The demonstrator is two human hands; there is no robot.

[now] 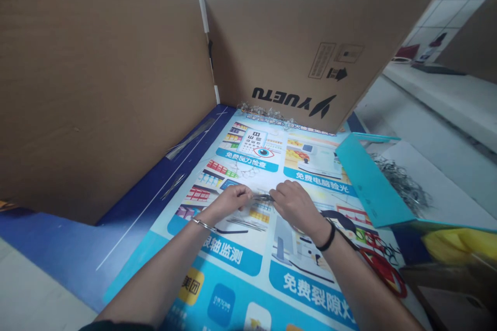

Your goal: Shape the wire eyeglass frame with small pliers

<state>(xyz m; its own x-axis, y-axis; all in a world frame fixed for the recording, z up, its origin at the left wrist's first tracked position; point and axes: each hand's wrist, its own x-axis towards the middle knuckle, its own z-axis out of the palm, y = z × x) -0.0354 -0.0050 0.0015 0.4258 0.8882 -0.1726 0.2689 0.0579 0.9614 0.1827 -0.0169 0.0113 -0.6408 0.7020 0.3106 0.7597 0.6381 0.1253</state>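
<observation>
My left hand (235, 198) is closed in a pinch at one end of a thin, dark metallic piece (263, 197). My right hand (294, 204) wraps round the other end, fingers curled. The piece spans the short gap between both hands, just above the printed sheet (252, 222). It looks like fine wire or a slim tool tip; its exact kind is too small to make out. Several thin straight wires (173, 186) lie on the dark blue strip to the left of my left hand.
Tall cardboard panels (104, 77) stand at the left and back. Small wiry pieces (267, 113) line the back panel's foot. At right, a turquoise-edged box (370, 186) holds tangled silver wire (404, 186). A red looped handle (390, 274) and a yellow bag (458, 248) lie nearby.
</observation>
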